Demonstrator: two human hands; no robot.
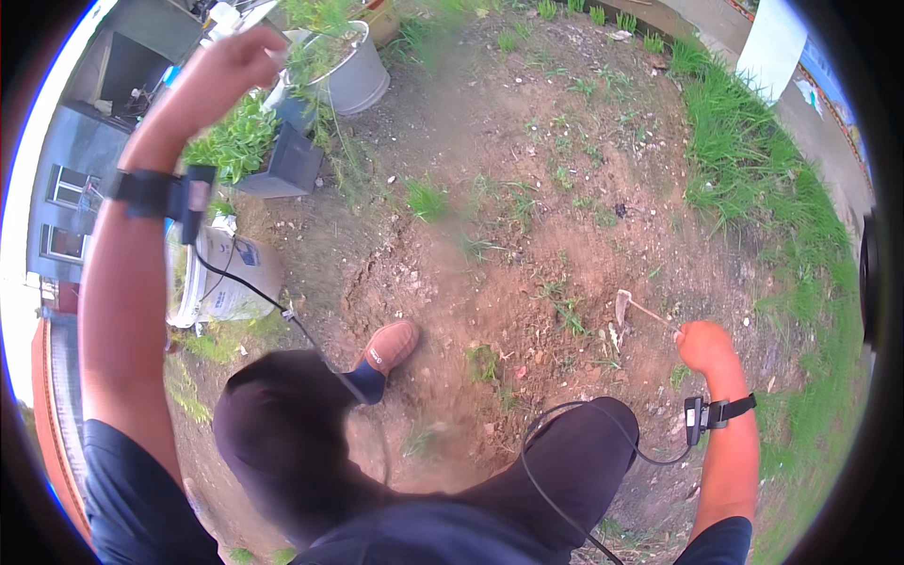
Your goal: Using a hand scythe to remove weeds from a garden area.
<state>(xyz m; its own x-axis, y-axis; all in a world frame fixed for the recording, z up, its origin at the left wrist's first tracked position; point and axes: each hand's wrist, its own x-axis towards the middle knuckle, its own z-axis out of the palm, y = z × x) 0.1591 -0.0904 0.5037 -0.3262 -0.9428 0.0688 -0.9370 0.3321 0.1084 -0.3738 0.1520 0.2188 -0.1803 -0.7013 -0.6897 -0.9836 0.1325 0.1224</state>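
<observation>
My right hand is closed around the thin handle of a small hand hoe. Its blade is at or just above the reddish soil; contact cannot be judged. Small weeds and dry leaves are near the blade. On the upper left my left hand is raised and blurred, its fingers curled. Whether it holds anything is unclear. In the picture it appears beside a light grey pot of feathery green plants.
A dark square planter holds leafy plants, with a white bucket below it. Tall grass edges the soil at right. Black cables run from both wrist straps. My brown shoe is on the ground.
</observation>
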